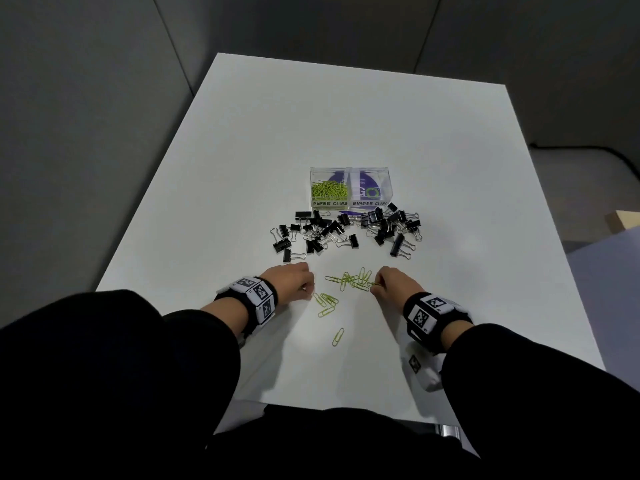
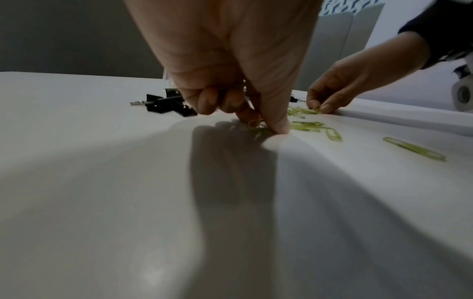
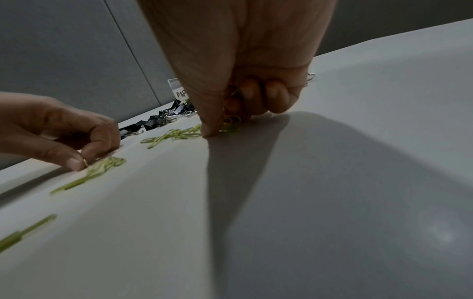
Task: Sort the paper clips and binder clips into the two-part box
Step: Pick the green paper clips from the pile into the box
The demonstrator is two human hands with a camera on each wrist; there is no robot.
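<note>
A clear two-part box (image 1: 350,204) labelled PAPER CLIPS and BINDER CLIPS stands mid-table; green clips fill its left part. Black binder clips (image 1: 346,232) lie scattered in front of it. Loose green paper clips (image 1: 351,281) lie nearer me. My left hand (image 1: 304,287) pinches a green paper clip (image 2: 253,123) against the table with thumb and forefinger. My right hand (image 1: 377,287) has its fingers curled round several green paper clips (image 3: 231,121), its thumb tip on the table at the edge of the pile.
The white table (image 1: 346,126) stretches far beyond the box. A single paper clip (image 1: 338,337) lies closest to me. A wooden block edge (image 1: 623,220) and a grey surface show off the table's right side.
</note>
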